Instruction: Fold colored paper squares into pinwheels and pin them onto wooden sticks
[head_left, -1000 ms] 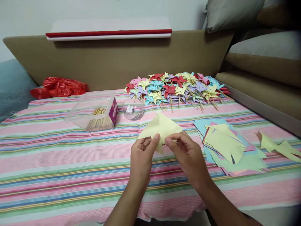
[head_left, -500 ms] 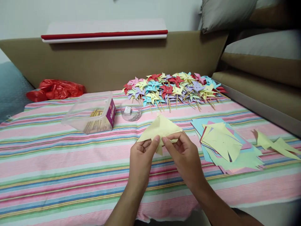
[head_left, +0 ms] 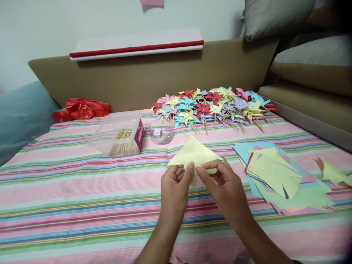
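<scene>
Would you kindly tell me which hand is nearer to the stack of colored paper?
Right: the right hand is just left of the stack of colored paper; the left hand is farther left.

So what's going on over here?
A person has a piece of pale yellow paper in the grip of both hands, the left hand and right hand pinching it with thumbs close together. No stick shows on it. Beyond the hands lies a pile of paper pinwheels on sticks. Cut paper sheets are stacked to the right, and a clear box of sticks sits to the left, all on a striped cloth.
</scene>
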Available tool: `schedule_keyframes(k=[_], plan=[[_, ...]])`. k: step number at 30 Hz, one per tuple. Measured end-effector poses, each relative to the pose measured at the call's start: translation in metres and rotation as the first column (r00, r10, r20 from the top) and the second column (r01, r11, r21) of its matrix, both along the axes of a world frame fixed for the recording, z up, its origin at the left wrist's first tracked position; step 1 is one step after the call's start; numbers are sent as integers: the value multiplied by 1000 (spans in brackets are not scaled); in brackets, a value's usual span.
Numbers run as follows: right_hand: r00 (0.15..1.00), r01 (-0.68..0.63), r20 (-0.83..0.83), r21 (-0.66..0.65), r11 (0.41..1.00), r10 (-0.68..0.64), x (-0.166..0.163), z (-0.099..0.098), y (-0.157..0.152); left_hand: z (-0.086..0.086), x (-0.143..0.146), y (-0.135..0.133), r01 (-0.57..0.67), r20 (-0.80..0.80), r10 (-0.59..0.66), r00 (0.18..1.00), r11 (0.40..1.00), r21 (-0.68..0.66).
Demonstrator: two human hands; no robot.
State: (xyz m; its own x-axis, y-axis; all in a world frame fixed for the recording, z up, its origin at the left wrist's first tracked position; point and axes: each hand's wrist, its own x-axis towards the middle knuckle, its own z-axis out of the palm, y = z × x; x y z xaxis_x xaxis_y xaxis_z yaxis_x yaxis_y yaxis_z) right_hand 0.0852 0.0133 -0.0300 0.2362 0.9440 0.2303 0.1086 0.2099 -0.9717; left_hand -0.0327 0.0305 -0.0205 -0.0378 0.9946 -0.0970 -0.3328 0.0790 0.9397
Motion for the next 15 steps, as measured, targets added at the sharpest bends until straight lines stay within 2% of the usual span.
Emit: schedule_keyframes(k=[4, 8, 15], plan=[[981, -48, 190, 61, 997, 36, 7, -1, 1, 2, -3, 2, 14, 43, -11, 999, 998, -55], [931, -60, 365, 164, 985, -4, 17, 0, 4, 1, -5, 4, 35, 80, -27, 996, 994, -101], [903, -58, 425, 274, 960, -67, 23, 0, 7, -1, -2, 3, 46, 51, -43, 998, 996, -71]])
